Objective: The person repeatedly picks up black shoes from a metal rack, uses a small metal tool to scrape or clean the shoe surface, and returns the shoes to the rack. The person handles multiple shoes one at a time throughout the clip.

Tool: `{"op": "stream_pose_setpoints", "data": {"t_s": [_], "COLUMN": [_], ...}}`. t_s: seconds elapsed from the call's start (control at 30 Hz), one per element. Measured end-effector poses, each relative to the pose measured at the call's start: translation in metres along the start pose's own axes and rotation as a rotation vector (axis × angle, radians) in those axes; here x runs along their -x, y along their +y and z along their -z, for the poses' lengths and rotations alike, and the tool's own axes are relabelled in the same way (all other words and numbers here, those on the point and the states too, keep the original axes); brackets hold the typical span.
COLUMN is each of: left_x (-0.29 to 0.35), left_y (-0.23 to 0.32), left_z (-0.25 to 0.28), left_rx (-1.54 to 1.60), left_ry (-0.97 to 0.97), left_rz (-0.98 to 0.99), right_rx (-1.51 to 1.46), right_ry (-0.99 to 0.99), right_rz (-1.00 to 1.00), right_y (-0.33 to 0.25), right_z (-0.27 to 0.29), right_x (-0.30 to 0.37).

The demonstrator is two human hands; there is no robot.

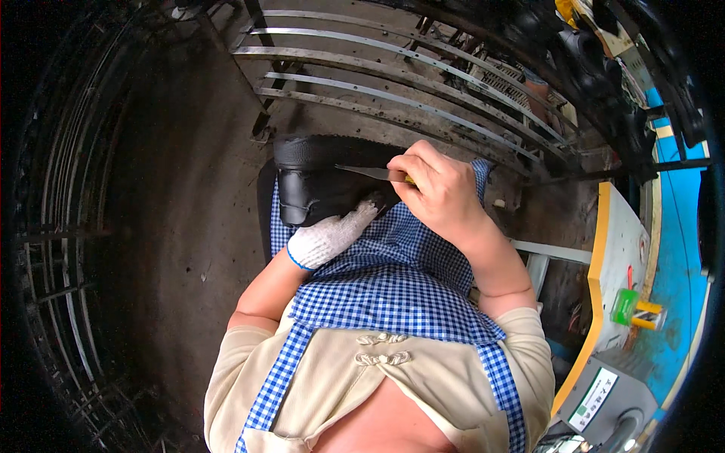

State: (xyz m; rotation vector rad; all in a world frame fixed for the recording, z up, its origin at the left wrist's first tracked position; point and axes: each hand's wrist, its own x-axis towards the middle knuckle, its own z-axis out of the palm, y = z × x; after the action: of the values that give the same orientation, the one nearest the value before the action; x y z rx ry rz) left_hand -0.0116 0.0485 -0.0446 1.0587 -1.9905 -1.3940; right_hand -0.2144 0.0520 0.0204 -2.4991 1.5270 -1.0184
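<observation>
Nearest is a beige shirt with knotted fastenings at its front, worn under a blue-and-white checked apron whose straps run up over both shoulders and whose skirt spreads across the lap. Just beyond, the left hand, in a white glove with a blue cuff, grips the near side of a black shoe, its fingers bent and darkened at the tips. The shoe rests at the lap, its glossy end pointing to the left. The right hand, bare, is closed around a knife, a bit of yellow handle showing behind the fingers; the thin blade points left over the top of the shoe, and whether it touches the leather cannot be told. To the right stands a white panel with a yellow edge, a green-and-yellow container beside it, a grey machine lower down and a blue surface behind. Past the knees a rack of metal bars crosses above the dark, stained floor; another rack curves along the far left, mostly in shadow.
</observation>
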Motion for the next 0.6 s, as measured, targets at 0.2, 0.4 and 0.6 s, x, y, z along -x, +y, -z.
{"op": "stream_pose_setpoints", "data": {"t_s": [0.2, 0.4, 0.6], "left_x": [0.004, 0.002, 0.002], "left_y": [-0.006, 0.015, 0.018], "left_z": [0.002, 0.012, 0.013], "left_rx": [-0.141, -0.173, -0.147], "left_ry": [-0.049, -0.121, -0.133], "left_rz": [-0.052, 0.037, 0.157], "right_rx": [-0.006, -0.166, -0.257], "right_ry": [-0.05, 0.033, -0.081], "right_rz": [0.015, -0.068, -0.106], "right_y": [0.006, 0.018, 0.009], "right_z": [-0.003, -0.004, 0.003], "right_x": [-0.002, -0.003, 0.005]}}
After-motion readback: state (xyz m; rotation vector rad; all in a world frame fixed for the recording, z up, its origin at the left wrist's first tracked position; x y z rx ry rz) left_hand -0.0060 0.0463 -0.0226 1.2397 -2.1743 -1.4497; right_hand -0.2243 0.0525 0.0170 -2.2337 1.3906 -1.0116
